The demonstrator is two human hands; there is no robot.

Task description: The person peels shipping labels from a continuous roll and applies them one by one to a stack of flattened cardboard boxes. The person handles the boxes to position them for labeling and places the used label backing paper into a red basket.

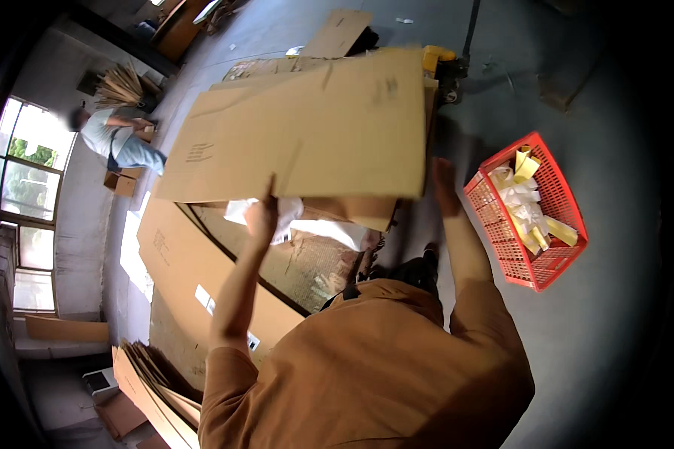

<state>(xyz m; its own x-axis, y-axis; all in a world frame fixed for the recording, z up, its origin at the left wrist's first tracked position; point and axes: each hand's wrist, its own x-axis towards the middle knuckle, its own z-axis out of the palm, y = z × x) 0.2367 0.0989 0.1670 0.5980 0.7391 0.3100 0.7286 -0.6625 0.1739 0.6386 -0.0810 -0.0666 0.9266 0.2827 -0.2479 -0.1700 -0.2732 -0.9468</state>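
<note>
A large flat cardboard sheet (307, 127) is held raised and tilted in front of me, blurred along its edges. My left hand (263, 213) grips its near edge, with one finger laid over the upper face. Just beyond the sheet's right edge is my right hand (445, 183); it is in shadow and its fingers do not show clearly. White plastic sheeting (329, 230) lies under the near edge, beside my left hand. Beneath it sits a worn cardboard surface (292, 266). Another long cardboard piece (195, 262) slants along the left.
A red plastic basket (494, 232) with white and yellow scraps stands on the floor at right. Behind the sheet is a yellow pallet-jack part (436, 58). Folded cardboard (153, 382) is stacked at lower left. Another person (116, 138) stands by the windows at far left, handling a box.
</note>
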